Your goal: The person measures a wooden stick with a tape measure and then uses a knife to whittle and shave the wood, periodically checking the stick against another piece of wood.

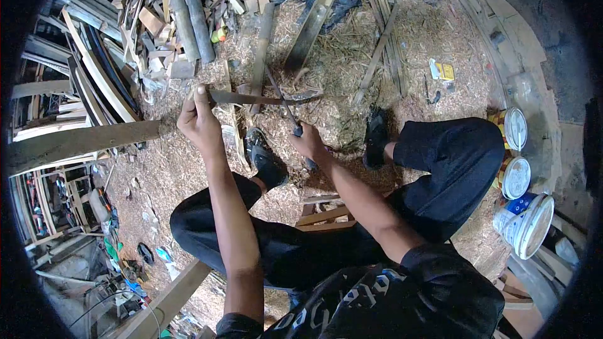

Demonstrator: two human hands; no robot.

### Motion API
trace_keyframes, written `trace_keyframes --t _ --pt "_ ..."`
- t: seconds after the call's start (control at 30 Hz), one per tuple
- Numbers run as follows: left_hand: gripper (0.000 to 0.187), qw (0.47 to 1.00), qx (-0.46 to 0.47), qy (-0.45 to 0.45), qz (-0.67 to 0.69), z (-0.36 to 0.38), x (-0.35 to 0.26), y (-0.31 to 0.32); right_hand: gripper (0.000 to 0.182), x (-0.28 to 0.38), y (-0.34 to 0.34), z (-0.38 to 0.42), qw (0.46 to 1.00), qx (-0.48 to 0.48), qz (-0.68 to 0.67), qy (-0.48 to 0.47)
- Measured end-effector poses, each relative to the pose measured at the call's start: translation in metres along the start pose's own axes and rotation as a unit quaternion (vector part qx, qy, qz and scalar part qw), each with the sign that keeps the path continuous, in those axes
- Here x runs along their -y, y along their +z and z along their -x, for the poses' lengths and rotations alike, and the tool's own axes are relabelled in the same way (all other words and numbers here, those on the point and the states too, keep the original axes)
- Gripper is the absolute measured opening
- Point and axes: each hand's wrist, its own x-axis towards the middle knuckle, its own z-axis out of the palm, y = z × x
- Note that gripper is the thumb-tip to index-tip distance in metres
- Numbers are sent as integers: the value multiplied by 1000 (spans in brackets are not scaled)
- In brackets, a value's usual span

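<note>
My left hand (pixel 200 120) grips the near end of a long thin bamboo strip (pixel 251 98) that lies level over the ground. My right hand (pixel 309 144) holds the dark handle of a knife (pixel 284 103), and its blade crosses the strip near the middle. I sit low, knees spread, with a black shoe (pixel 264 158) under the strip and the other shoe (pixel 377 138) to the right. Wood shavings (pixel 339 63) cover the ground below both hands.
Bamboo poles (pixel 188 16) and wood offcuts are piled at the upper left. A flat board (pixel 311 25) and thin slats (pixel 380 50) lie ahead. Paint cans and a white bucket (pixel 524 223) stand at the right. A wooden beam (pixel 81 141) juts in from the left.
</note>
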Motion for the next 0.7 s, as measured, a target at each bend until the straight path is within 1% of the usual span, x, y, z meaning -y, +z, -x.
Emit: trace_keyframes --t 0.03,0.07,0.1,0.13,0.17,0.2,0.23,0.27,0.33,0.37,0.4,0.43,0.47,0.5,0.57,0.6,0.63,0.67,0.7 --pt "24 1000 -3 2 -4 0 0 -1 32 -6 -2 2 999 12 -37 27" --pt "24 1000 -6 6 -7 -1 0 -1 32 -28 2 -1 999 12 -37 25" --pt "24 1000 -8 8 -7 -1 1 -3 33 -75 17 -7 989 51 -73 122" --pt "24 1000 0 3 -9 0 1 -7 34 -106 21 -7 966 90 -107 219" --pt "23 1000 9 0 -10 -1 1 -8 35 -105 5 4 987 58 -2 151" --pt "23 1000 11 4 -9 -4 1 -5 36 -110 -6 9 991 23 103 81" --pt "23 1000 12 9 -19 -4 1 -3 38 -111 -8 5 982 65 115 133" --pt "23 999 13 12 -31 -1 2 -3 38 -111 -5 3 982 67 115 135" --pt "22 999 18 12 -46 1 7 -3 42 -108 7 0 966 95 46 237" --pt "22 999 19 22 -33 2 9 -2 45 -57 -14 13 969 86 50 226" --pt "22 999 21 36 -20 2 8 0 45 -54 -14 16 969 86 51 224" --pt "23 1000 15 6 -2 4 5 4 44 -49 -13 17 968 72 67 233" --pt "24 999 18 16 23 6 2 8 43 -43 -11 16 966 57 82 240" --pt "23 999 36 17 8 3 3 4 43 -37 -11 13 967 56 79 236" --pt "23 998 51 19 -7 1 4 -1 45 -27 -14 8 965 83 53 241" --pt "25 997 74 10 -8 2 -3 0 46 -26 -14 7 964 98 41 244" --pt "27 995 96 3 -10 2 -8 0 45 -23 -12 5 973 90 65 204" --pt "27 996 93 7 -9 2 -10 1 45 -20 -10 4 974 90 66 198" --pt "29 997 81 6 15 2 -9 2 42 -16 -7 3 980 55 64 182"
